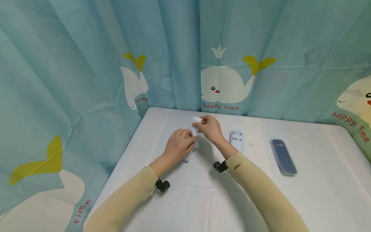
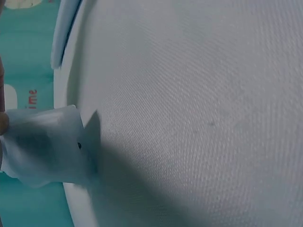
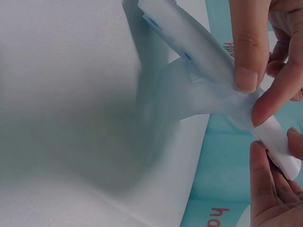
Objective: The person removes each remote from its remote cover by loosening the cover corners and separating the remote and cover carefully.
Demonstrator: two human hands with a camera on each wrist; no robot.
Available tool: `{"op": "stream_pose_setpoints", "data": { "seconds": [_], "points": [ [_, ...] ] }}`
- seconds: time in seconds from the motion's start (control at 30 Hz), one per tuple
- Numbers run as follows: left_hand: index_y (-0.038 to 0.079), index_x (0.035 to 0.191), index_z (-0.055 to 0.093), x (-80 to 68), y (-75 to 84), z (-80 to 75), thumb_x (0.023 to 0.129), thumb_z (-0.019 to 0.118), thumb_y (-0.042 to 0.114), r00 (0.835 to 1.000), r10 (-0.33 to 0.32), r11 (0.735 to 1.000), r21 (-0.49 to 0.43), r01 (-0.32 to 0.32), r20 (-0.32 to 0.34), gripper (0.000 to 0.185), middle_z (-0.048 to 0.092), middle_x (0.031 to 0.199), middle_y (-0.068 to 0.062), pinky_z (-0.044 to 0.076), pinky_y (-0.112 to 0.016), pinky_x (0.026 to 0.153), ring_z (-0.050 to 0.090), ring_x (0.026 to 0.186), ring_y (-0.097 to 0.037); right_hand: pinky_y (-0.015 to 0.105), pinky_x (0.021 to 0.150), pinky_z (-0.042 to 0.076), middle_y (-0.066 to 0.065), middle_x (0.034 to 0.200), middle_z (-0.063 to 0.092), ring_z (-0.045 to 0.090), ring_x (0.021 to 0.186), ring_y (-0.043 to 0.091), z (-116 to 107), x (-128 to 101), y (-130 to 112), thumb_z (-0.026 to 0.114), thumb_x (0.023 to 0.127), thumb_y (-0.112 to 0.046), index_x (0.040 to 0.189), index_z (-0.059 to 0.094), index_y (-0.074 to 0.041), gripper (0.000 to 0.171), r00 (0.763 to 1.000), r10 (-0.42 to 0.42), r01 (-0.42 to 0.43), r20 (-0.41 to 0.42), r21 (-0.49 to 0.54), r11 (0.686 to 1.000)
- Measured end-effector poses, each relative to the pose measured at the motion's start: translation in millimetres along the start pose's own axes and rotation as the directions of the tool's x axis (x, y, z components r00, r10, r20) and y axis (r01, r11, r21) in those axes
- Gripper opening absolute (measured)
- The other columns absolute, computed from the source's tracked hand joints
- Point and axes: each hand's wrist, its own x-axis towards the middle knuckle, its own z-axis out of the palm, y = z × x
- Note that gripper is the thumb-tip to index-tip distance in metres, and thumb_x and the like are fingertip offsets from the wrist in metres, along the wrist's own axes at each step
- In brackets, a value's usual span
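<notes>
Both hands meet over the far middle of the white table (image 1: 203, 199). My left hand (image 1: 178, 146) grips a slim white remote (image 1: 197, 120) from below. My right hand (image 1: 209, 127) pinches a translucent sleeve at the remote's upper end. In the right wrist view the sleeve (image 3: 189, 90) hangs loose around the white remote (image 3: 279, 146), with the right thumb and fingers (image 3: 246, 52) pinching its edge and the left hand's fingers (image 3: 267, 189) under the remote's end. The left wrist view shows only a crumpled corner of the sleeve (image 2: 42, 146) above the tablecloth.
A white remote with coloured buttons (image 1: 236, 140) lies just right of my right wrist. A dark remote in a clear cover (image 1: 283, 156) lies further right. A teal whale-print curtain (image 1: 220, 64) closes off the table's back and left sides.
</notes>
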Motion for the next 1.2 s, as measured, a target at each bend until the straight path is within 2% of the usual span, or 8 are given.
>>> {"op": "stream_pose_setpoints", "data": {
  "seconds": [0.13,0.23,0.33,0.53,0.73,0.93,1.03,1.2],
  "points": [
    [0.018,0.101,0.081,2.4,0.7,1.8,0.094,0.077,0.019,0.997,0.049,0.996,0.076,-0.044,-0.065,0.007,0.063,0.1,-0.003,0.049,-0.036,0.07,0.057,0.085,-0.024,0.028,0.063,0.05,0.012,0.098,0.07,0.072,0.076,0.022,0.6,0.1,-1.4,0.076,0.094,-0.026,0.123,0.065,0.002,0.041,1.0,0.009,-0.009,0.003,0.004,1.0],
    [0.016,0.095,0.08,3.9,1.0,4.1,0.091,0.08,0.018,0.991,0.07,0.995,0.083,-0.061,-0.11,0.004,0.062,0.095,-0.003,0.047,-0.036,0.067,0.056,0.08,-0.022,0.029,0.064,0.05,0.012,0.098,0.07,0.071,0.076,0.022,2.4,0.0,-3.1,0.076,0.095,-0.025,0.123,0.065,0.001,0.04,1.0,0.016,-0.016,0.003,0.014,1.0],
    [0.015,0.091,0.079,3.7,2.1,6.2,0.091,0.08,0.018,0.989,0.064,0.996,0.069,-0.056,-0.129,0.004,0.061,0.092,-0.003,0.045,-0.035,0.064,0.054,0.077,-0.022,0.029,0.066,0.052,0.013,0.101,0.07,0.071,0.079,0.023,4.3,-0.6,-5.1,0.076,0.095,-0.023,0.124,0.065,0.001,0.039,1.0,0.021,-0.021,0.009,0.032,0.999],
    [0.015,0.09,0.077,-1.7,6.7,9.0,0.092,0.08,0.021,0.995,0.03,0.998,0.056,-0.025,-0.099,0.006,0.06,0.094,-0.003,0.043,-0.034,0.063,0.052,0.077,-0.022,0.03,0.071,0.057,0.014,0.106,0.072,0.071,0.085,0.025,7.6,-0.7,-5.7,0.075,0.096,-0.018,0.127,0.066,-0.001,0.037,1.0,-0.018,0.017,0.015,0.073,0.997],
    [0.017,0.089,0.077,-9.3,10.7,8.1,0.091,0.081,0.021,0.996,0.008,0.999,0.033,-0.005,-0.085,0.007,0.06,0.095,-0.003,0.042,-0.034,0.063,0.051,0.078,-0.022,0.033,0.073,0.058,0.015,0.108,0.073,0.071,0.089,0.025,9.3,-0.1,-8.5,0.074,0.097,-0.017,0.128,0.067,0.0,0.036,0.996,-0.087,0.085,0.032,0.068,0.994],
    [0.018,0.092,0.078,-14.4,10.5,6.6,0.09,0.081,0.022,0.996,-0.066,0.997,-0.04,0.063,-0.067,0.006,0.061,0.099,-0.003,0.045,-0.036,0.065,0.054,0.081,-0.024,0.035,0.076,0.059,0.016,0.113,0.072,0.071,0.093,0.026,9.7,-0.8,-12.6,0.074,0.097,-0.018,0.129,0.066,-0.002,0.037,0.994,-0.097,0.093,0.054,0.061,0.994],
    [0.017,0.099,0.079,-17.1,9.0,5.3,0.092,0.079,0.019,0.994,-0.106,0.989,-0.103,0.102,-0.038,0.007,0.062,0.103,-0.004,0.047,-0.037,0.068,0.056,0.085,-0.024,0.036,0.076,0.059,0.016,0.113,0.072,0.072,0.092,0.026,9.1,-0.8,-12.6,0.073,0.097,-0.018,0.13,0.066,-0.002,0.038,0.993,-0.103,0.1,0.065,0.049,0.994],
    [0.015,0.117,0.076,-22.8,2.6,-0.8,0.094,0.074,0.008,0.983,-0.185,0.963,-0.198,0.183,0.009,0.023,0.063,0.109,-0.005,0.05,-0.039,0.077,0.06,0.092,-0.024,0.036,0.077,0.059,0.014,0.112,0.072,0.071,0.091,0.025,6.3,-0.8,-8.8,0.073,0.098,-0.02,0.133,0.064,-0.003,0.039,0.992,-0.096,0.091,0.083,0.054,0.994]
  ]
}}
